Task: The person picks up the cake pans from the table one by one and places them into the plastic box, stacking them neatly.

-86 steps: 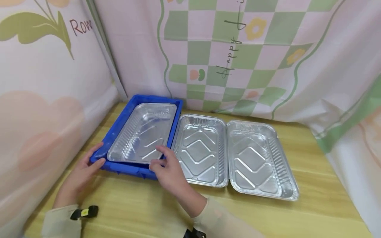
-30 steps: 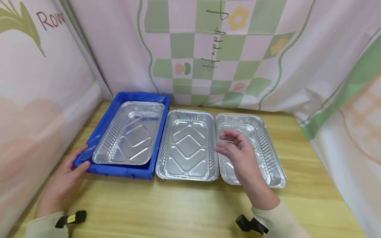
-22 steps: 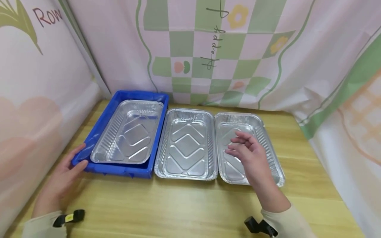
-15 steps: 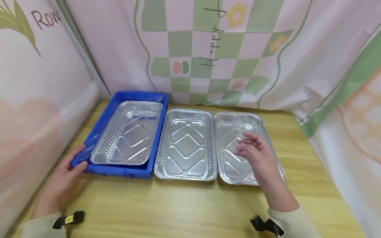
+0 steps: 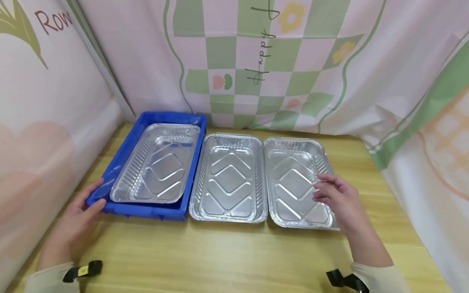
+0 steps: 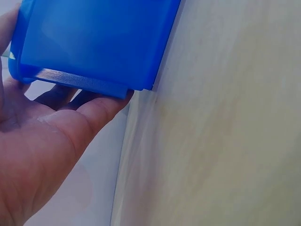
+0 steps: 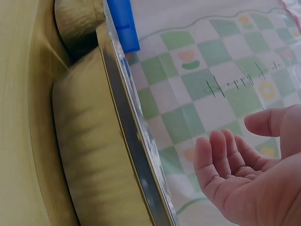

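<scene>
My left hand [image 5: 75,221] grips the near left corner of a blue plastic bin [image 5: 148,210], thumb at the front and fingers along the side. The left wrist view shows the fingers curled against the bin wall [image 6: 94,42]. Inside the bin sits a foil pan [image 5: 163,167], its near end close to the front rim. Two more foil pans stand side by side to the right: a middle pan [image 5: 230,175] and a right pan [image 5: 291,179]. Over the right pan's right edge hovers my right hand [image 5: 348,207], fingers loosely bent with nothing in them.
Everything stands on a wood-grain table [image 5: 227,256]. A checkered curtain [image 5: 256,53] hangs right behind the pans, and a printed cloth [image 5: 47,122] borders the left side. Black straps with small cameras [image 5: 344,280] are on both wrists.
My right hand has left the near edge of the pan in the bin and moved right, past the middle pan to the right pan's far edge. The left hand keeps its grip.
</scene>
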Demonstrator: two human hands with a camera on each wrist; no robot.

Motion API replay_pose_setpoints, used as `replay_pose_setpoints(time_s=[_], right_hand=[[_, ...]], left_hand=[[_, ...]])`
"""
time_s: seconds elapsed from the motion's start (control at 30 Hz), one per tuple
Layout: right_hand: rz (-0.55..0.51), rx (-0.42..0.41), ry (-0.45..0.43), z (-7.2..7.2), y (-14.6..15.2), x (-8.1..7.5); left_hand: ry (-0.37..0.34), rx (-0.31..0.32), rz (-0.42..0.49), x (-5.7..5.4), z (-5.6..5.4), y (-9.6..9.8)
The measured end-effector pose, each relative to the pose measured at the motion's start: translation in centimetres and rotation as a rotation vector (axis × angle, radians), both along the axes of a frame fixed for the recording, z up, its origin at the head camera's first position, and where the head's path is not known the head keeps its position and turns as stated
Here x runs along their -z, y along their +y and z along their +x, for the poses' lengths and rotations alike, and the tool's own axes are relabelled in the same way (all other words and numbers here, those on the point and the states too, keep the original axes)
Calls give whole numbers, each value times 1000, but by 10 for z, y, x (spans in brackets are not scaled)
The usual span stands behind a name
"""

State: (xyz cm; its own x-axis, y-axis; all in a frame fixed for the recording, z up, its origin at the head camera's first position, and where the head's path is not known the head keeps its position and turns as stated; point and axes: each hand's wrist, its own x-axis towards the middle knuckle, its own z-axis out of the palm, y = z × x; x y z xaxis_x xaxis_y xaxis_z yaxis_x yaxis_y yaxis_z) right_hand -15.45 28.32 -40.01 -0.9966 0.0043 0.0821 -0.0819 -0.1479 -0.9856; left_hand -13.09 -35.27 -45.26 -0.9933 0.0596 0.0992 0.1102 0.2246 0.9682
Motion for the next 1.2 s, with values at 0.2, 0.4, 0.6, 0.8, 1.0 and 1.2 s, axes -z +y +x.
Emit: replay_pose_setpoints(time_s=[0.2, 0.4, 0.6, 0.8, 1.0, 1.2], right_hand=[[14, 35, 13, 3, 22, 1], [19, 50, 5, 5, 37, 3], [-2, 83, 12, 8, 61, 11], [105, 117, -23, 12, 84, 15], [414, 125, -147, 15, 97, 28], [594, 98, -239, 17, 98, 39]], left_hand=[[8, -2, -15, 0, 1, -1], [12, 29, 87, 0, 1, -1], [12, 40, 94, 1, 0, -1], [5, 47, 105, 1, 0, -1], [7, 48, 114, 1, -1, -1], [12, 38, 76, 2, -2, -1]])
